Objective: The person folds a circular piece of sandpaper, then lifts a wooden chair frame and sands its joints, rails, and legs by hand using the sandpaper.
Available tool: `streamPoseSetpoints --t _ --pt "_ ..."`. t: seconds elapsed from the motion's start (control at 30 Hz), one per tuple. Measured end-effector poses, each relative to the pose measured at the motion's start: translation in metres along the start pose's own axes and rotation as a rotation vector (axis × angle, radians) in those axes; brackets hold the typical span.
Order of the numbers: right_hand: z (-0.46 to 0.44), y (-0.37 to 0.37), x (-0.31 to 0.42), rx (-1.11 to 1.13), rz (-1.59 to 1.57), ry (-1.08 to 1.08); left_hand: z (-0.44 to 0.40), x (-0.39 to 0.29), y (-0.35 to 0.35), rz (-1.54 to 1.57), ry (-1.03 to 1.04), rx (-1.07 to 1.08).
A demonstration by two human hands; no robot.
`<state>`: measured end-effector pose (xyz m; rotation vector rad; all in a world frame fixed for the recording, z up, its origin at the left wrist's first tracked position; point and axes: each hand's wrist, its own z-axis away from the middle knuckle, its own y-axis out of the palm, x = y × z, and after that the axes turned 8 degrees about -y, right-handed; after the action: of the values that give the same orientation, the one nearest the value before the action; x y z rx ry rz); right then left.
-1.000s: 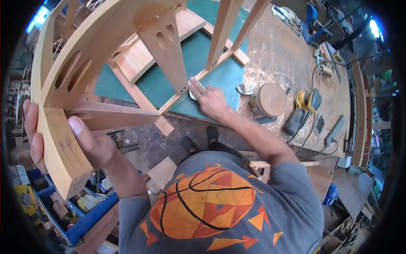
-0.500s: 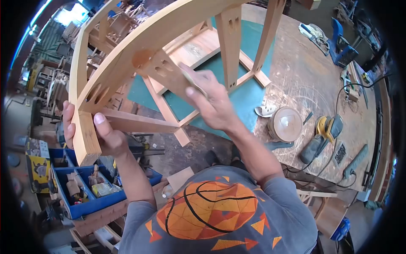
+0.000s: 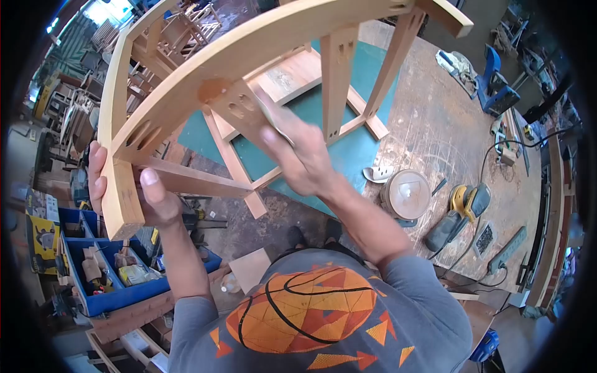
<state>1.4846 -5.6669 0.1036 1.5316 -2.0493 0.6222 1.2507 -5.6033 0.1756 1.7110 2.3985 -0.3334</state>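
Head view: wooden frame between left fingers and thumb (at one corner).

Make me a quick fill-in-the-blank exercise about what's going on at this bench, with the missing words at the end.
1. The left hand has its grip on a corner of the frame, which is made of ____.
2. The hand holding a thin sheet against a slat is the ____ hand.
3. The compartment bin at lower left is ____ in colour.
4. The ball pictured on the shirt is a ____.

Missing words: wood; right; blue; basketball.
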Motion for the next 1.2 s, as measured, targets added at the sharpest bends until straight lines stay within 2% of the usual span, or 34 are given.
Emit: streamPoseSetpoints --t 0.07,0.1,0.17,0.2,0.23,0.27,0.3,0.37,0.43,0.47,0.53,0.6,0.7,0.8,0.83,0.9,0.97,1.03,1.07,1.13,1.2 --pt "0.063 0.007 -0.041 0.005 0.080 0.193 0.002 0.000 -0.003 -0.025 0.013 0.008" --pt "0.059 0.007 -0.039 -0.001 0.085 0.197 0.001 0.001 -0.004 -0.018 0.012 0.013" --pt "0.035 -0.003 -0.024 0.096 0.125 0.167 0.000 0.002 0.001 0.049 0.039 -0.009" --pt "0.001 -0.008 0.007 0.089 -0.020 0.148 0.003 0.000 0.006 0.105 0.007 -0.053" --pt "-0.017 -0.010 0.018 0.074 -0.002 0.155 0.001 0.001 0.008 0.123 0.019 -0.048" --pt "-0.028 -0.008 0.024 0.050 0.001 0.047 0.003 -0.001 0.008 0.104 -0.007 -0.066" --pt "-0.030 -0.005 0.024 0.026 -0.004 -0.062 0.004 -0.001 0.006 0.076 -0.029 -0.081" --pt "0.019 0.006 -0.009 -0.011 -0.033 -0.020 0.002 0.003 0.004 0.081 -0.024 -0.074" --pt "0.085 0.010 -0.056 0.032 0.076 0.343 0.003 0.003 0.003 0.078 -0.019 -0.062" --pt "0.085 0.011 -0.052 0.017 0.068 0.359 0.002 0.001 0.003 0.070 -0.017 -0.065" --pt "0.055 0.000 -0.039 0.101 0.118 0.257 -0.001 0.001 0.008 0.081 -0.003 -0.066" --pt "-0.014 -0.007 0.009 0.028 -0.068 -0.009 0.001 0.002 0.002 0.045 -0.019 -0.052" --pt "-0.007 -0.001 -0.004 0.000 -0.020 -0.064 -0.002 0.003 0.000 -0.010 -0.017 -0.020" --pt "0.122 0.009 -0.093 0.100 0.141 0.326 0.000 0.004 0.007 -0.004 -0.016 -0.054" --pt "0.122 0.012 -0.088 0.085 0.125 0.341 0.000 0.000 0.008 0.017 -0.042 -0.063" --pt "0.106 0.004 -0.077 0.159 0.342 0.388 0.000 -0.002 0.003 0.011 -0.051 -0.044" --pt "0.042 0.001 -0.039 0.038 0.146 0.072 0.000 -0.002 0.003 -0.031 -0.054 -0.021" --pt "-0.015 0.003 -0.001 -0.065 0.019 -0.107 0.001 0.003 0.000 -0.017 -0.048 -0.014" --pt "-0.009 0.006 -0.004 -0.062 0.024 -0.105 0.000 0.005 0.001 -0.003 -0.043 -0.025" --pt "0.019 0.020 -0.017 -0.162 0.116 -0.058 -0.001 0.004 0.004 -0.005 -0.015 -0.025" --pt "0.082 0.021 -0.049 -0.033 0.420 0.200 0.001 0.006 0.002 -0.026 0.014 -0.037"
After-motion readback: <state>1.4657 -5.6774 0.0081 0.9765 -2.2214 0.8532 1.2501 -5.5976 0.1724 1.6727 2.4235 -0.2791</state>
